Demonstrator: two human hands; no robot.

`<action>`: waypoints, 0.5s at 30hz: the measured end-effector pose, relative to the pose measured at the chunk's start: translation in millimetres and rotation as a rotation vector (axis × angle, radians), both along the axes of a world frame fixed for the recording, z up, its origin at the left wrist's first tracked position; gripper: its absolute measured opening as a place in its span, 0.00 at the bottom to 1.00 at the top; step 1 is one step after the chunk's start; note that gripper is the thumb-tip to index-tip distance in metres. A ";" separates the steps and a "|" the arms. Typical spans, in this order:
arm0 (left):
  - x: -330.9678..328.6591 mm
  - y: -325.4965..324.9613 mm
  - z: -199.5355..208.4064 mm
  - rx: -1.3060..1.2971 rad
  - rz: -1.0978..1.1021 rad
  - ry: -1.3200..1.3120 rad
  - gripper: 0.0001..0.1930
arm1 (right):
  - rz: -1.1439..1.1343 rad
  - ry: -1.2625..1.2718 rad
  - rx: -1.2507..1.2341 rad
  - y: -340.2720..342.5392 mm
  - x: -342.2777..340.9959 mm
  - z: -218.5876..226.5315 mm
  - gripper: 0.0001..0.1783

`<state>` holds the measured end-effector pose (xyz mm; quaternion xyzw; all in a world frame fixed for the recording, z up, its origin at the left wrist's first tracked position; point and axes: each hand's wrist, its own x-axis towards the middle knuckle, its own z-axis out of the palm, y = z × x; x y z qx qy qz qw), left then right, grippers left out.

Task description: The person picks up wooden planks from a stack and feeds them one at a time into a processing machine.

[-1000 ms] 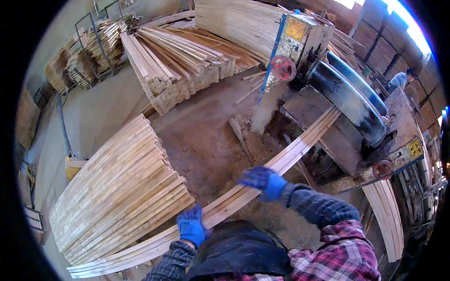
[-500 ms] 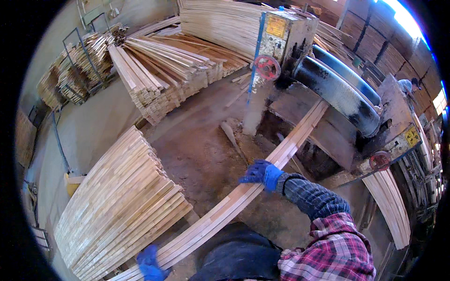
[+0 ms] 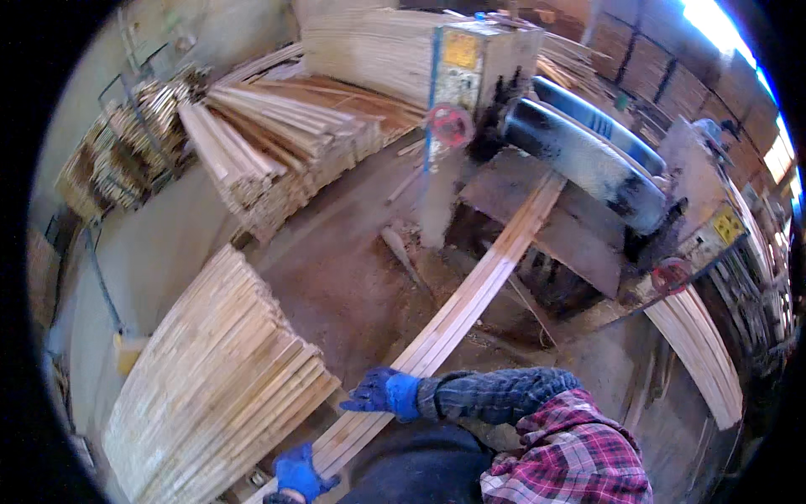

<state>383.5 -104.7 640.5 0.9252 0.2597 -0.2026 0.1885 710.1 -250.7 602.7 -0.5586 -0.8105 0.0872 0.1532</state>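
Note:
Long, narrow wooden strips (image 3: 457, 323) lie side by side and run from my lower left up to the roller machine (image 3: 579, 155), where their far ends reach the opening below the dark rollers. My right hand (image 3: 382, 393), in a blue glove, lies across the strips from above with its fingers wrapped over their edge. Closer to my body, my left hand (image 3: 302, 472), also blue-gloved, grips the same strips near their near end. Part of its fingers is hidden by the wood. The strips' nearest ends run out of the picture's lower edge.
A big stack of wooden strips (image 3: 218, 378) stands just left of my hands. Farther back lies another stack (image 3: 277, 160). The machine carries red handwheels (image 3: 451, 124) and a metal plate (image 3: 579, 256) under the rollers. More strips (image 3: 697, 353) lie at the right.
My right hand has slid back along the strips toward my body, closer to the left hand. My left hand has shifted slightly right. The whole view has moved a little.

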 end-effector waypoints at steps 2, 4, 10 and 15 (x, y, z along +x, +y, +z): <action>28.9 6.2 25.8 0.072 -0.258 -0.213 0.38 | 0.063 0.005 -0.030 12.5 -40.3 7.7 0.57; 86.5 10.3 82.3 -0.047 -0.287 -0.273 0.27 | 0.030 0.170 -0.135 18.6 -46.2 -10.6 0.45; 160.2 18.0 164.6 0.391 -0.414 -0.779 0.16 | -0.050 -0.071 -0.358 -7.9 5.8 12.5 0.64; 139.2 -23.4 271.6 0.488 -0.547 -0.524 0.15 | -0.115 -0.188 -0.406 -14.5 45.0 16.6 0.53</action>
